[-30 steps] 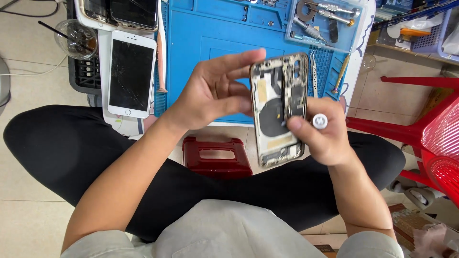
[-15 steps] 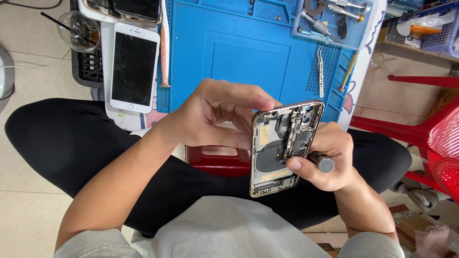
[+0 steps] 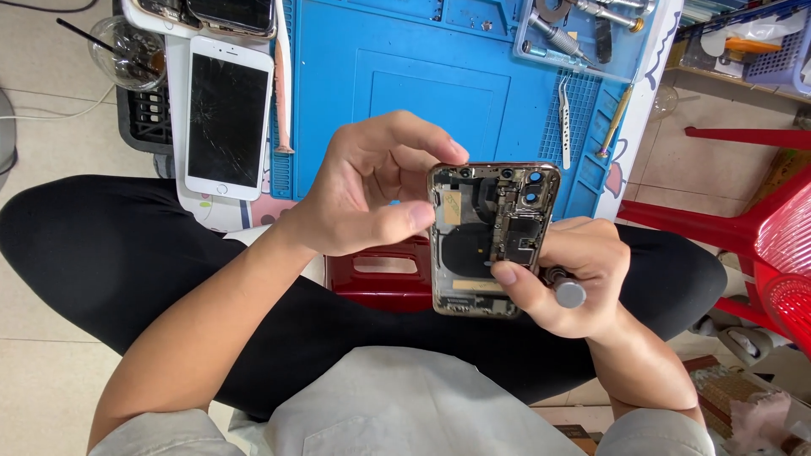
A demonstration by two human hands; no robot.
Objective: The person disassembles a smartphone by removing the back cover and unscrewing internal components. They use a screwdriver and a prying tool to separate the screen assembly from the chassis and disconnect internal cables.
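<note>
Opened phone [image 3: 492, 241] gripped in both hands [image 3: 372, 190], screwdriver [image 3: 568, 291] pinched in right hand [image 3: 574, 274]; screen off, boards seated; cracked phone [image 3: 225, 114] at ten o'clock on tabletop [image 3: 397, 67].

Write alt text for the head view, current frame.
Both hands hold an opened phone with its internals exposed: the left hand grips its upper left edge, and the right hand supports its right side while holding a screwdriver. Behind lie a blue work mat and a cracked white phone.

A blue work mat [image 3: 405, 76] carries tweezers [image 3: 566, 118] and a cracked white phone [image 3: 226, 118].
</note>
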